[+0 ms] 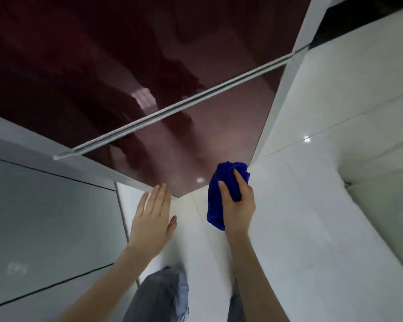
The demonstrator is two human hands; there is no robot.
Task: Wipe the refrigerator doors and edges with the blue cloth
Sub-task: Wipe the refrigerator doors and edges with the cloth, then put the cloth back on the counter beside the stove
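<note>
Right grip [239,209] clutches cloth [213,205] at door [207,135] bottom corner; cloth's long axis runs toward that corner, tail hanging free. Left grip [153,217] flat, released, fingertips [159,188] at door edge. Right fingers [226,192] hide cloth's middle.

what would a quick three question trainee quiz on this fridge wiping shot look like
1. True or false: the left hand grips the blue cloth.
2. Pick one: the glossy refrigerator door is A) white, B) dark red, C) green.
3. Fill in: the right hand holds the cloth near the door's lower ____ corner.

Key: 1 false, since that hand is flat with straight fingers and the other of the two hands has the cloth; 2 B; 3 right.
</note>
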